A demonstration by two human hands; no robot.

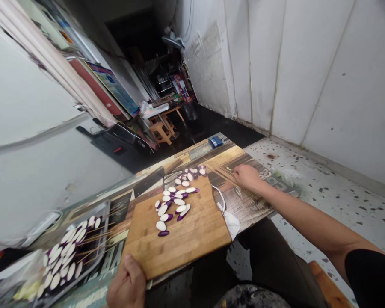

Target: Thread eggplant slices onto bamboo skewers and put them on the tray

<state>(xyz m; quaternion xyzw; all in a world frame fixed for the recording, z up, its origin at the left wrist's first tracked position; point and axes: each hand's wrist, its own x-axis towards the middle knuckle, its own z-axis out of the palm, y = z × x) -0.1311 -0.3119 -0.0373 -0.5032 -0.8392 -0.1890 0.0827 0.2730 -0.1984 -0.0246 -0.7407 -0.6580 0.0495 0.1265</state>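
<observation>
Several eggplant slices point(179, 202) on cutting board point(195, 231); we note left hand point(128, 280) clamped on near-left corner, right hand point(246, 176) well apart, curled beside skewers point(223, 173), grip we cannot tell.

purple-and-white eggplant pieces point(180, 202), golden-brown cutting board point(195, 229), multicoloured plank-patterned tabletop point(245, 207), blue box point(215, 142), dark-speckled pale floor point(324, 179), black sleeve point(372, 273)

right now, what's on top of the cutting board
Cut eggplant pieces lie scattered on the cutting board, mostly white face up, with a cluster toward its far end. The left hand touches the near left corner. The surface beneath the pieces is covered and can't be seen.
</observation>
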